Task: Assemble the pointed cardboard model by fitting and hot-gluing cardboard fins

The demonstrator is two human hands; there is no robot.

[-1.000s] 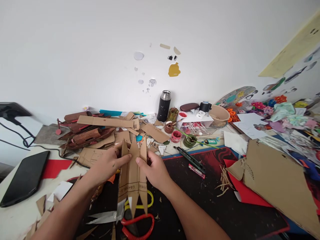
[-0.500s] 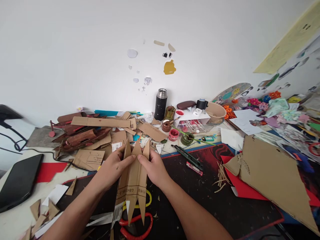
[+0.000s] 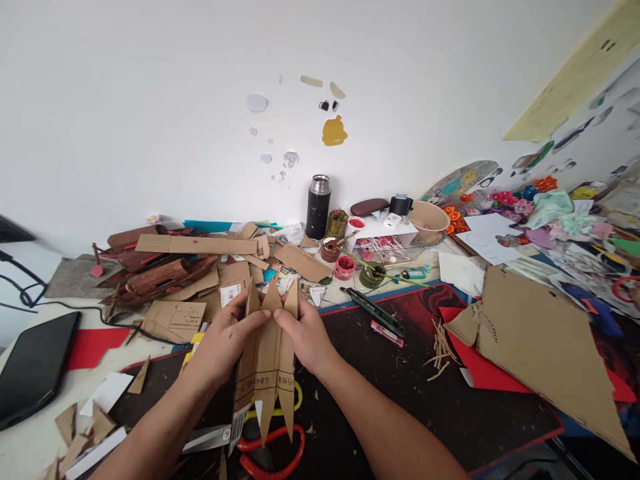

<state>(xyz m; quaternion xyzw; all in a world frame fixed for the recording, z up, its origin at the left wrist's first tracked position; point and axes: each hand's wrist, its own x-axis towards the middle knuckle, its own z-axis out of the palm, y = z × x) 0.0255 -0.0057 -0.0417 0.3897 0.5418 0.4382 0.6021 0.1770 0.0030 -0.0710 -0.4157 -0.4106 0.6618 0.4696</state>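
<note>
Notched cardboard (image 3: 267, 350) is held b/w L hand (image 3: 231, 333) and R hand (image 3: 307, 333), over the dark mat (image 3: 400, 400) on the tabletop (image 3: 30, 440). Fingers of both are closed on its far part: thumbs are pressed on the front face, nearly meeting; the other fingers are mostly hidden behind. Pointed tips are seen at both ends, w/ creases run lengthwise b/w panels. Step in hand, prob.: panels being folded along those creases. For the next move, even thumb pressure is called for, w/o thin tips getting bent. Red scissors handle (image 3: 302, 443) is partly covered by the near tips.
</note>
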